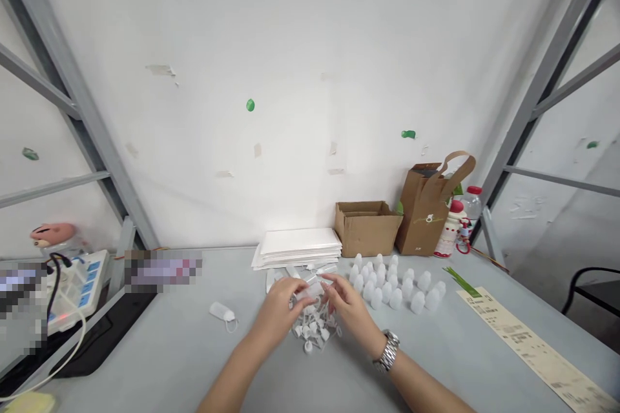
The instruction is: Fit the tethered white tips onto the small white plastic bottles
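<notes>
Right in the middle of the grey bench, both hands are working on one small translucent bottle. As for writing, nothing's really coming through: the brown paper bag at the back is showing a pale logo with a faint line of lettering, too small for me to read. Same deal with the long paper strip on the right, which is carrying rows of tiny dark print. I'm not spotting any label on the bottle.

That bottle is lying roughly sideways between the hands, its long axis slanting a bit, right end farther from the person. Can't tell which end is the neck, since fingers are covering both. The left hand is keeping its grip closed around the left end, thumb in front. The right hand is bending its fingers at the other end; can't tell how tight that grip is.

Just below, a pile of white looped caps is sitting on the bench. Rounded frosted pieces are standing upright to the right. Over on the left, a capped bottle is lying alone, its cap end pointing toward lower right.
</notes>
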A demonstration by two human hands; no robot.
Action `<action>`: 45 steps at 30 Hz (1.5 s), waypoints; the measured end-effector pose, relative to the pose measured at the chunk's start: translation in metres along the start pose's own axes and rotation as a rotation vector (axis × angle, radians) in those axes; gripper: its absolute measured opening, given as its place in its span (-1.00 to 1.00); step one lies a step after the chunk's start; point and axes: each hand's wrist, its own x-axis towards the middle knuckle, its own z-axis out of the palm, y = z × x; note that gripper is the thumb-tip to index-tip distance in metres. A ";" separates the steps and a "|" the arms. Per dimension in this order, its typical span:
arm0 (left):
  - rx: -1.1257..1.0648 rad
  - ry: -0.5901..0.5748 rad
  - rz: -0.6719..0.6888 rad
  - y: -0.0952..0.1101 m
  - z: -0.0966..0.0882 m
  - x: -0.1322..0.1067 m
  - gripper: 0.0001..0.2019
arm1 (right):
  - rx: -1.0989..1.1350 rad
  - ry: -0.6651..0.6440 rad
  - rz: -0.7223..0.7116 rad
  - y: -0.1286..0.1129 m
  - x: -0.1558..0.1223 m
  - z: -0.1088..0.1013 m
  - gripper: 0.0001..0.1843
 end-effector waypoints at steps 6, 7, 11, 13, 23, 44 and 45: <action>-0.075 -0.025 -0.039 0.007 0.008 -0.003 -0.77 | 0.120 0.053 0.054 0.007 0.003 -0.001 -0.65; -0.079 -0.011 -0.053 0.006 0.007 -0.002 -0.75 | 0.137 0.070 0.062 0.007 0.004 -0.003 -0.64; -0.127 0.010 -0.134 0.000 0.006 0.002 -0.64 | 0.200 0.112 0.106 0.005 0.007 -0.008 -0.57; -0.196 -0.011 -0.145 -0.001 0.007 0.002 -0.66 | 0.220 0.118 0.122 0.004 0.007 -0.008 -0.55; -0.433 0.000 -0.135 -0.005 0.015 0.003 -0.72 | 0.196 -0.001 0.112 -0.002 0.003 -0.002 -0.59; -0.553 -0.011 -0.086 0.002 0.024 0.004 -0.77 | 0.370 -0.095 0.164 -0.002 0.001 0.004 -0.57; -0.561 -0.011 -0.077 0.003 0.024 0.004 -0.77 | 0.370 -0.115 0.168 -0.002 -0.001 0.006 -0.57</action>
